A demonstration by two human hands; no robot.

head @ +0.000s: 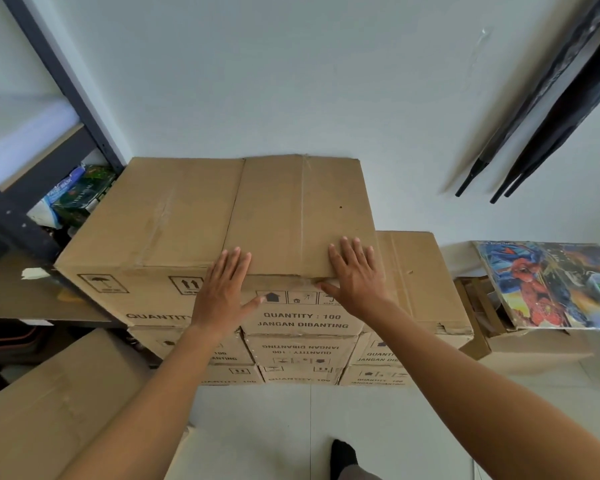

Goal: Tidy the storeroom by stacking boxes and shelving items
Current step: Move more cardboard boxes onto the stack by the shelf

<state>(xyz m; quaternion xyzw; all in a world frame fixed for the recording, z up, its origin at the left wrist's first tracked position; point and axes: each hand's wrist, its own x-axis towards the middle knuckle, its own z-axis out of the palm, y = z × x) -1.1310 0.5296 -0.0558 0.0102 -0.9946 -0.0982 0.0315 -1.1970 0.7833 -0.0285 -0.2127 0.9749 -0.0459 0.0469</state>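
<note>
**Both palms flat on the top carton**

The top carton [298, 216], brown and printed "QUANTITY : 100 / JANGAN DIBANTING" on its front, sits on the highest tier of a stack of like cartons [302, 351] against the white wall. The left hand [222, 289] lies across its front left edge with the grip apart: fingers straight and spread on the lid, thumb stretched over the front face. The right hand [355, 271] presses flat near its front right corner, the grip likewise apart, thumb lying along the front edge, holding nothing.

Against the top carton's left side sits a second carton [146, 220] at seemingly the same height, though the seam between them is hard to read. Just right of the top carton a lower carton [420, 282] stands a step down. Further right an open box [534, 346] carries a colourful printed board [548, 282]. Left of the top carton a dark metal rack [65, 81] holds packets [80, 195]. Above and to its right, dark poles [561, 116] lean on the wall. Below and to its left lies another carton [59, 410], beside the tiled floor [326, 427]
</note>
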